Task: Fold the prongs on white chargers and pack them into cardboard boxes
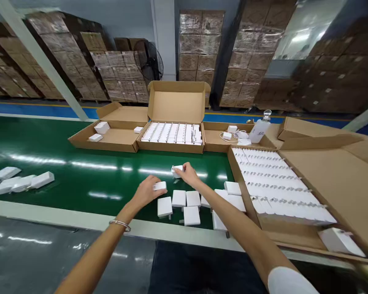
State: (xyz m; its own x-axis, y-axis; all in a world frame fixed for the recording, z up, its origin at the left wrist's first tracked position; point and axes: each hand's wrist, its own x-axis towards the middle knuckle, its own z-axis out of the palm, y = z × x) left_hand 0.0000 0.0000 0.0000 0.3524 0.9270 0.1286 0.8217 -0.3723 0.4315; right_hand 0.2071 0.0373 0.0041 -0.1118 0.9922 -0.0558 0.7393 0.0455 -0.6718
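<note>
My left hand [146, 191] is closed round a white plug-in power adapter [160, 186], held just above the green conveyor belt [101, 181]. Slightly farther out, the fingers of my right hand [189, 174] pinch another white power adapter [177, 170], its prongs partly showing. Several loose adapters [191, 215] lie on the belt below my hands, some with metal prongs sticking out. My right forearm hides part of that group. To the right, an open carton [237, 171] holds rows of white adapters with their prongs up.
Behind the belt stand an open box of packed adapters [171, 132], a box with a few white blocks [116, 136], and one with cabled pieces [216, 136] and a pump bottle [260, 130]. More adapters [24, 183] lie at left. A fan [149, 60] and stacked cartons [200, 45] are beyond.
</note>
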